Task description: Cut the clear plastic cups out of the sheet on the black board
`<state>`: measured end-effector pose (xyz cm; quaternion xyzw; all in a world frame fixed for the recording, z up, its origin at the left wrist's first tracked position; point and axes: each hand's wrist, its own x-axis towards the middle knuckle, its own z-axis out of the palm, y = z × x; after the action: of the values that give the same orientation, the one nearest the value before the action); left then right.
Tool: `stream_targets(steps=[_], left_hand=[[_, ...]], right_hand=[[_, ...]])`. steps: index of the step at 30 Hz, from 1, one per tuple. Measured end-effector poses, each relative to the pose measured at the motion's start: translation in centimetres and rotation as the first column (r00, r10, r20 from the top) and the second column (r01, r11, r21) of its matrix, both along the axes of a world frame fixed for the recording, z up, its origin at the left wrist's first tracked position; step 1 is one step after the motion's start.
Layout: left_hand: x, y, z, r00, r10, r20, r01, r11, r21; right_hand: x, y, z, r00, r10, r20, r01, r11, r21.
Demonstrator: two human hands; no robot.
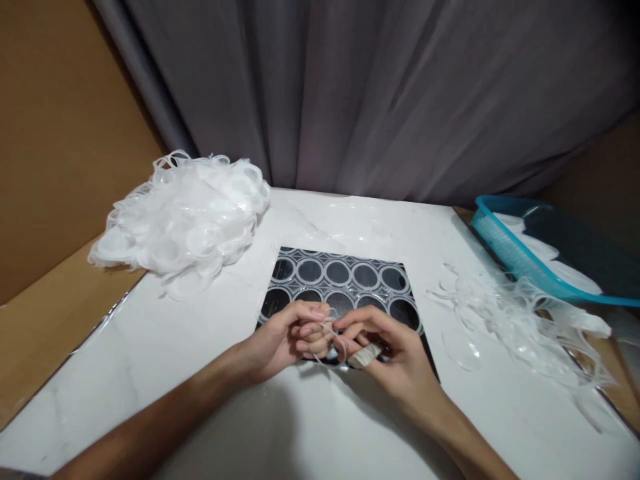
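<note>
In the head view, a thin, translucent white plastic strip (344,347) hangs in loose curls between the two bare hands, just below the centre of the frame. The left hand (290,340) has its grip together on the strip, thumb laid over curled fingers; the right hand (395,343) also has its grip together on it, thumb against forefinger, though the fingers hide the exact contact. A pale, ridged wrap (366,355) sits about the right thumb.

So slight a piece probably handles best with fingertip pressure only: a firm pinch close to the point being worked, wrists low and steady, and a slow, even pull, since a jerk could stretch it or let it slip. Keeping the loose curl clear of the wrap should help prevent snagging.

Beneath the hands lies a black rectangular mat (310,271) showing rows of pale rings, on a glossy white, grey-veined bench (125,347). Upper left of the frame rises a large heap of white translucent plastic rings (185,220). At the right is a looser tangle of clear plastic offcuts (520,327), and above it a turquoise plastic basket (500,243) with flat white discs (575,277) inside. A dark grey pleated curtain (325,87) hangs behind, and brown board (60,133) walls the left edge.
</note>
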<state>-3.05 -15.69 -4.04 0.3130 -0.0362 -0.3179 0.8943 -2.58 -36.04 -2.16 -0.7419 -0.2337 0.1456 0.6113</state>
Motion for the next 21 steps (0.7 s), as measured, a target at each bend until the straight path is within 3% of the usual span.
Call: stream_targets(steps=[11,17,21], left_hand=[[-0.13,-0.07,-0.14,0.999,-0.011,0.041,0.01,1.0,0.024],[-0.1,0.0,-0.4,1.0,0.005,0.027,-0.005,1.0,0.006],[-0.05,0.06,-0.49,0.999,-0.003,0.033,0.003,1.0,-0.001]], right_hand=[[0.19,0.02,-0.53,1.0,0.002,-0.003,-0.002,0.999,-0.043],[0.02,-0.29,-0.65,0.973,-0.059,0.224,0.088,0.988,-0.125],[0.0,-0.25,-0.83,0.931,-0.065,0.36,0.11,0.988,-0.107]])
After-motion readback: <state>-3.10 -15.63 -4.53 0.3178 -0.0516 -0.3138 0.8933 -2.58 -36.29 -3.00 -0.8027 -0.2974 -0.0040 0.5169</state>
